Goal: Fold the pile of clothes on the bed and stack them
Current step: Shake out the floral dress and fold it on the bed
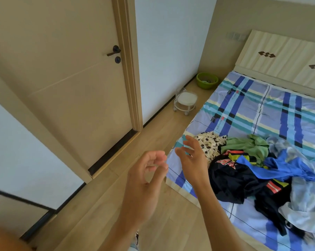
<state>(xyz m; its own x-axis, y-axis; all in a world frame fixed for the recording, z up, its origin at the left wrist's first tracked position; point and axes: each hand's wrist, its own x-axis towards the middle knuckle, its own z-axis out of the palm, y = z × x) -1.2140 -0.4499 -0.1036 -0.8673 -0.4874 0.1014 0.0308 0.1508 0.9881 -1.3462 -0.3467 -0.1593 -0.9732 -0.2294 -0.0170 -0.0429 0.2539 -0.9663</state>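
Multicoloured rumpled clothes pile [243,171] on blue-plaid bed [279,109], long axis along foot edge, left hand [145,175] loosely curled, right hand [191,157] spread, both empty

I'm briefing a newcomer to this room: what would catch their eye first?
Two bare hands raised mid-frame: the left hand with loosely curled fingers over the floor, the right hand open over a corner of the plaid sheet, neither holding anything. Beside them, a jumbled pile of clothes lies unfolded on it. Farther back, a green basin sits on the floor by the wall.
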